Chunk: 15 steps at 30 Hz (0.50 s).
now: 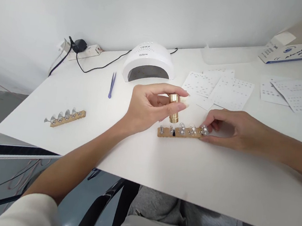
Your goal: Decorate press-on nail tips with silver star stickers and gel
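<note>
My left hand (147, 107) pinches a small gold cylinder (174, 108), held upright just above a wooden strip (165, 132) that carries several clear nail tips. My right hand (230, 129) rests on the table with its fingertips closed on the right end of that strip, beside a nail tip with white stars (204, 129). A second wooden strip with nail tips (66, 117) lies at the left of the white table (160, 172), apart from both hands.
A white nail lamp (149, 61) stands at the back, its cable running to a power strip (81, 51). Purple tweezers (112, 84) lie beside the lamp. Sticker sheets (220, 88) spread at the right; a box (299, 47) sits in the far right corner.
</note>
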Tool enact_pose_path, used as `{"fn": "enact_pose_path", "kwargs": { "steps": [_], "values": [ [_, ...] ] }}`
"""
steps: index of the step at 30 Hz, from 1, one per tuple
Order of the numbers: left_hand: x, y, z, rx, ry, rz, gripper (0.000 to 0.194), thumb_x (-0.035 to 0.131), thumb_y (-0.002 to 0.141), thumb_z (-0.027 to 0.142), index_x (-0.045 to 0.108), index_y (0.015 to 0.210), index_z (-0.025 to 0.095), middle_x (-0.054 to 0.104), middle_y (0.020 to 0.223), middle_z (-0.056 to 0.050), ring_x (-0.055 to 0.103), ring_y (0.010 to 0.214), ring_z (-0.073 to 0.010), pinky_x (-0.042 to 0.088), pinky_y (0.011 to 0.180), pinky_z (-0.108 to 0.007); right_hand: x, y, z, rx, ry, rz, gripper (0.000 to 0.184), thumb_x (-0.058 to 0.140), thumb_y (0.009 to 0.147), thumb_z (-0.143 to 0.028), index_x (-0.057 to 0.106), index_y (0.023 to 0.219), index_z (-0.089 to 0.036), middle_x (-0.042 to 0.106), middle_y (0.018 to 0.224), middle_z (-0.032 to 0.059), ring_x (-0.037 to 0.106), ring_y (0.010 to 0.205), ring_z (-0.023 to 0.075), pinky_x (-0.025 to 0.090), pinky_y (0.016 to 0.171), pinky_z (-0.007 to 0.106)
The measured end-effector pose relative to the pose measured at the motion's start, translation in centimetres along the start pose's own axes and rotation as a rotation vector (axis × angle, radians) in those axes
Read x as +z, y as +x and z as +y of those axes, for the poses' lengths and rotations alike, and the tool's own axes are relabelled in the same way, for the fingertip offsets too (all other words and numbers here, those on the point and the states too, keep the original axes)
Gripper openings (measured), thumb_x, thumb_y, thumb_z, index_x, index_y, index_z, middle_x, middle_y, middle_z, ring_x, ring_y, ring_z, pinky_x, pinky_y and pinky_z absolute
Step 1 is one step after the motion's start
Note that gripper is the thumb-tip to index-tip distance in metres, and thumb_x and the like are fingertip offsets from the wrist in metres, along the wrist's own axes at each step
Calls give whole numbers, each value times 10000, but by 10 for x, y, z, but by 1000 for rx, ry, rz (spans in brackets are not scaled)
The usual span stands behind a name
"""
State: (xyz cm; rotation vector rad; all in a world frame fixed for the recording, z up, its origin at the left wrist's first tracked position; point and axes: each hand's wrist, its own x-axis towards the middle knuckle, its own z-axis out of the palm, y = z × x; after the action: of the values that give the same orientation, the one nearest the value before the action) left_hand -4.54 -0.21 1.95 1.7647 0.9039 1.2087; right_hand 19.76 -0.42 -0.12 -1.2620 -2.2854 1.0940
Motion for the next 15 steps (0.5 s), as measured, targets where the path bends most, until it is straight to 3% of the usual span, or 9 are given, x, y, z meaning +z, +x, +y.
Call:
{"fn": "enact_pose_path", "kwargs": {
  "steps": [15],
  "values": [
    [3,-2,2,-18,57,-6,168,736,739,210,717,905,193,646,659,22,558,465,-43,483,412,-156,0,1,-1,10,-11,1,261,703,717,-487,600,756,-250,591,748,-3,519,695,174,374,653,321]
  ]
}}
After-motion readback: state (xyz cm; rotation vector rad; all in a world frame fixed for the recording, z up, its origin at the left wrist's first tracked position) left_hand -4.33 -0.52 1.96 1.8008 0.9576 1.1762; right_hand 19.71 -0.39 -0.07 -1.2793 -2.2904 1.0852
